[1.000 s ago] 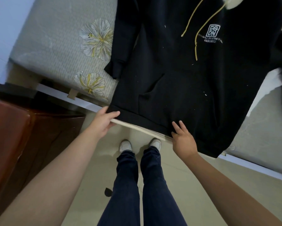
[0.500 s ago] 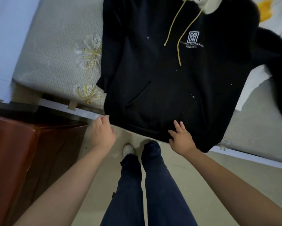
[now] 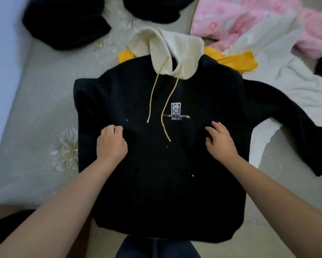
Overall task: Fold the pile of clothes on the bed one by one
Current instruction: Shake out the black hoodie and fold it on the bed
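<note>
A black hoodie [image 3: 156, 174] with a cream hood [image 3: 167, 47], yellow drawstrings and a small white chest logo lies front up on the bed. Its hem hangs over the bed's near edge. One sleeve lies along the body's left side, and the other sleeve [image 3: 296, 131] stretches out to the right. My left hand [image 3: 110, 144] rests on the chest left of the logo with its fingers curled; no gathered fabric shows in it. My right hand [image 3: 219, 142] rests on the chest right of the logo, fingers spread and loosely bent.
Black garments [image 3: 63, 21] lie at the far left and top. A pink garment [image 3: 249, 21], a white one [image 3: 286, 81] and a yellow piece [image 3: 236, 60] lie at the far right. The grey flowered bedsheet [image 3: 35, 118] shows on the left. My jeans-clad legs [image 3: 156, 248] stand at the bed's edge.
Both hands moved from the hoodie's hem up to its chest. The view swung up from the floor to the bed, bringing the hood and the other clothes into sight.
</note>
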`<state>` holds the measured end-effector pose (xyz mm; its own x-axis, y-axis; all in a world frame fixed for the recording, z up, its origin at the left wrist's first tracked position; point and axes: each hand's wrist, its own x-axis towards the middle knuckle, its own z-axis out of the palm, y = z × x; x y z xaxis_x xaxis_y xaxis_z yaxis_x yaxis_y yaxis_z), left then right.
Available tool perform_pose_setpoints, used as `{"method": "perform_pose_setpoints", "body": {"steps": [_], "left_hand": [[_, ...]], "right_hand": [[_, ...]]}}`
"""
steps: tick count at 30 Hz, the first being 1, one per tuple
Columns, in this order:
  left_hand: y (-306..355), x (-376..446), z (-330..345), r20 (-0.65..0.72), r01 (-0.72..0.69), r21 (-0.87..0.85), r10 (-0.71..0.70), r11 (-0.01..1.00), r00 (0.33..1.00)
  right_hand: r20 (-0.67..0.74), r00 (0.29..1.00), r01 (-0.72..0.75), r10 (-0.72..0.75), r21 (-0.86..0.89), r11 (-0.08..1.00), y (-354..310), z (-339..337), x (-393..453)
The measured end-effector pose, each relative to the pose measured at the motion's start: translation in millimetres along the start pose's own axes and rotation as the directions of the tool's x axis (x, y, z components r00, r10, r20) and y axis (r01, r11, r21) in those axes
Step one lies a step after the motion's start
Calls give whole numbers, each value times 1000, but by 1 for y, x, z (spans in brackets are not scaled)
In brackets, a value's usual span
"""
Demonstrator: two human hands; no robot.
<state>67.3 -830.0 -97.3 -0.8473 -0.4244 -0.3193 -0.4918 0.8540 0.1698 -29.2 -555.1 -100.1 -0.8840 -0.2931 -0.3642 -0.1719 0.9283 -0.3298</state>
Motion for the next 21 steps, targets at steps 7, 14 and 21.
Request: {"method": "perform_pose_setpoints", "body": {"steps": [7, 14, 21], "left_hand": [[27, 104, -31, -32, 1, -61, -3, 998, 999], [53, 179, -57, -68, 8, -271, -27, 963, 997], [72, 282, -80, -97, -31, -400, -9, 916, 995]], "right_hand": [[-148, 981, 124, -123, -1, 992, -22, -46, 118], [-246, 957, 150, -156, -45, 988, -53, -76, 206], [-219, 973, -96, 67, -124, 988, -79, -83, 289]]}}
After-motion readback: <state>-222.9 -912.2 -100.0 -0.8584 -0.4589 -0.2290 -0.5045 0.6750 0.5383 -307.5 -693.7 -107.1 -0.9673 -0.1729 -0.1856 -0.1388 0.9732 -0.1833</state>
